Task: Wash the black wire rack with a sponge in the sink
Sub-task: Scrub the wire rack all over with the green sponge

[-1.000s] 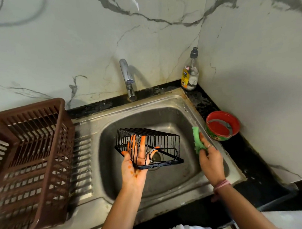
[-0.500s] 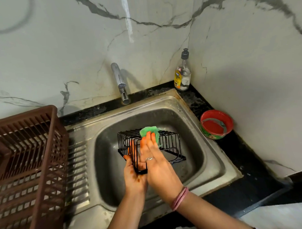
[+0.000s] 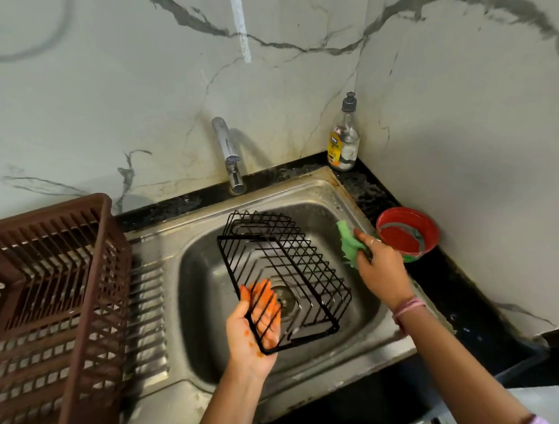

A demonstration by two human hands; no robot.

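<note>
The black wire rack (image 3: 283, 275) is held tilted over the sink (image 3: 322, 191). The left hand (image 3: 255, 327) grips its near corner. The right hand (image 3: 380, 265) pinches the green sponge (image 3: 349, 246) off to the side, by a red bowl (image 3: 407, 234). I think scrubbing is only partly done, with no rinse yet. Marble walls stand behind the dark bench (image 3: 458, 288).

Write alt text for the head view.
Over a steel sink, the left hand holds a black wire rack tilted, while the right hand grips a green sponge beside a red bowl. A brown plastic dish basket stands left.
</note>
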